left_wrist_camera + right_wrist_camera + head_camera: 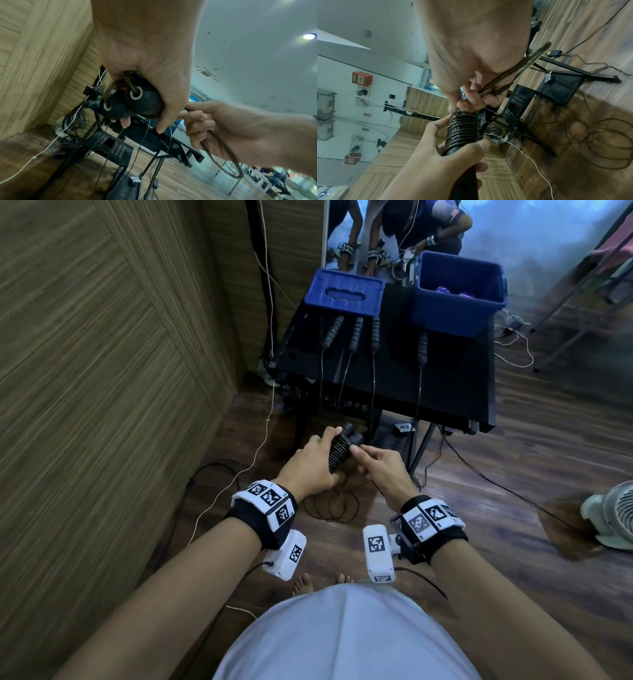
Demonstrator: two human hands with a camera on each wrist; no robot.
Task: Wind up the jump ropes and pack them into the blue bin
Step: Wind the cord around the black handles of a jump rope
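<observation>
Two handles (342, 447) sit gripped together in my left hand (310, 465) at frame centre, cord wound around them; my right hand (380, 467) pinches the loose cord (513, 73). Upper right, the blue bin (457, 294) stands on the desk (445, 378).

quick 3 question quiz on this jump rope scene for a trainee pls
1. True or false: the left hand holds both handles of one rope together.
2. How many rope handles lie on the black table? A) two B) four C) six
3. Fill in: the right hand pinches the ____ beside the handles.

Key
1. True. The left wrist view shows two handle ends side by side in its grip, with cord wound round them.
2. B. Four lie in a row in front of the lid and the blue bin, their cords hanging over the table edge.
3. Cord. The unwound rest lies looped on the floor.
</observation>
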